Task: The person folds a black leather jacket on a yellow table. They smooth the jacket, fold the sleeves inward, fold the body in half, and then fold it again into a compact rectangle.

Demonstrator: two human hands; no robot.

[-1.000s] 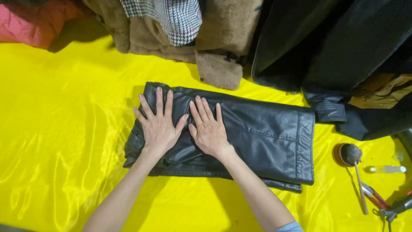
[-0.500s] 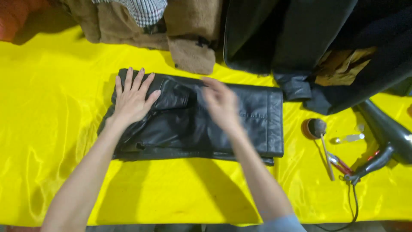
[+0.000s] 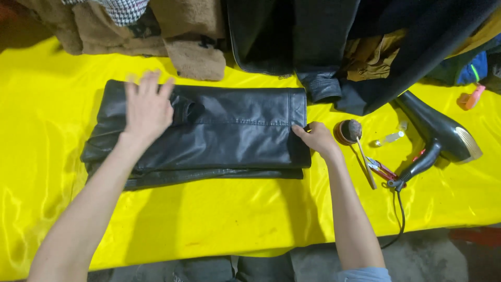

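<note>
Pressing flat with spread fingers, my left hand [image 3: 147, 107] is lying open on the upper left part of the folded black leather jacket [image 3: 229, 130] — no grasp, palm contact only. My right hand [image 3: 315, 137] is pinching the jacket's right edge between thumb and curled fingers. I am keeping the jacket lying lengthwise across the middle of the yellow table cover [image 3: 224, 219], folded into a long rectangle. Just beside my right hand, a round brush [image 3: 350, 131] is resting on the cover — further right, a black hair dryer [image 3: 436, 130] is lying with its cord trailing off the front edge. Brown and dark garments [image 3: 198, 36] are piled along the far side.
</note>
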